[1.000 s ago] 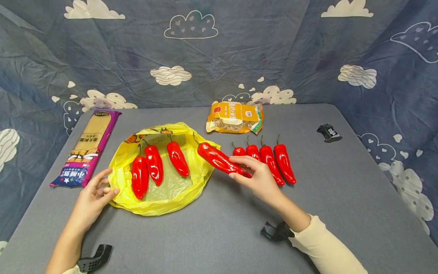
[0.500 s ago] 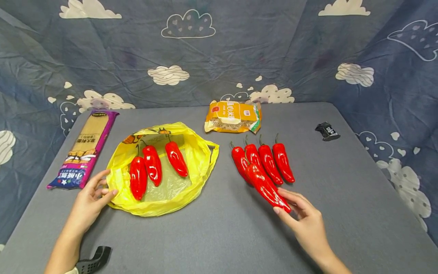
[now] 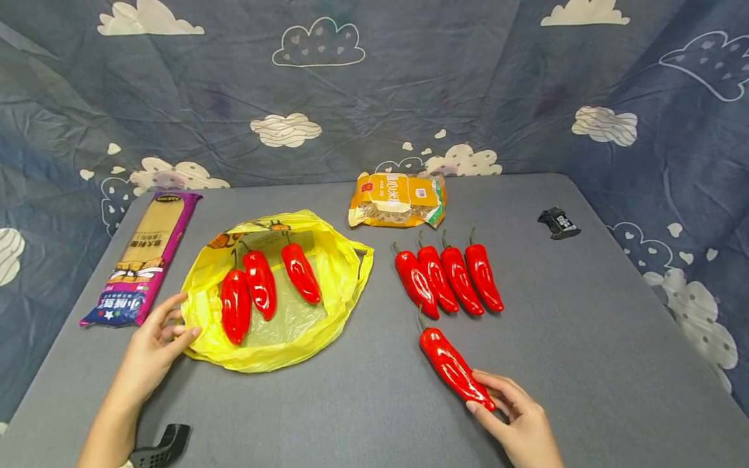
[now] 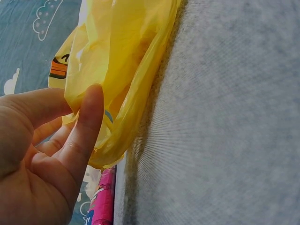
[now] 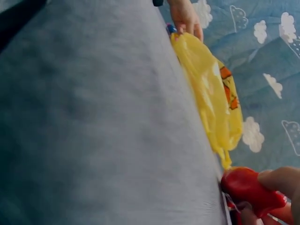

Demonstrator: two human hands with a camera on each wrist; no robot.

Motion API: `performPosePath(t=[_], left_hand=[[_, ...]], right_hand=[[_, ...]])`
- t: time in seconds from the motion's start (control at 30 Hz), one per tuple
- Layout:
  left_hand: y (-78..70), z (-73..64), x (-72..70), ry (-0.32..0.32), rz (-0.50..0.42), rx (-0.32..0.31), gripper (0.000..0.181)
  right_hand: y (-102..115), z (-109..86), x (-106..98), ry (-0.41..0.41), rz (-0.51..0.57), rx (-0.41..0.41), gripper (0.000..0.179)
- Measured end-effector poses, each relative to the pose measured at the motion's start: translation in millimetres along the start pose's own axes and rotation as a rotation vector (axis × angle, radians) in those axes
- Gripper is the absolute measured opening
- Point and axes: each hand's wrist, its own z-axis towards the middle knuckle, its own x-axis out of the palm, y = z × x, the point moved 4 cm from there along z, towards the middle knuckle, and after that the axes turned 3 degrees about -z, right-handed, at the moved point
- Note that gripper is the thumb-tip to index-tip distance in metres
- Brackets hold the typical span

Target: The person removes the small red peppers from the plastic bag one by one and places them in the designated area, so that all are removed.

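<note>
"Glossy red, elongated pepper (image 3: 452,363): where do I have it?"
"Right hand (image 3: 517,419) pinching its tip, on the near side of 4 glossy red peppers (image 3: 460,279); left hand (image 3: 153,344) pinching the yellow plastic bag (image 3: 346,279). I'd fear slipping: slick skin, end-only grip."

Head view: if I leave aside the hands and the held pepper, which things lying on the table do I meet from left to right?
Purple-edged packet → yellow bag → orange packet → row of four red peppers → small black item.
</note>
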Motion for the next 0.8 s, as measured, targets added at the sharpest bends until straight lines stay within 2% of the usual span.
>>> performPosePath(t=[0.33,0.63,0.8], left_hand=[[0.7,-0.4,0.4,-0.003,-0.020,0.016,0.060],[0.8,-0.7,-0.3,-0.004,-0.005,0.006,0.059],[-0.1,-0.3,0.4,-0.001,0.000,0.010,0.059]], right_hand=[[-4.3,2.2,4.1,0.004,-0.250,-0.027,0.042],[-1.5,4.4,5.6,-0.004,-0.257,-0.077,0.045],[-0.2,2.6,2.4,0.022,-0.238,-0.012,0.046]])
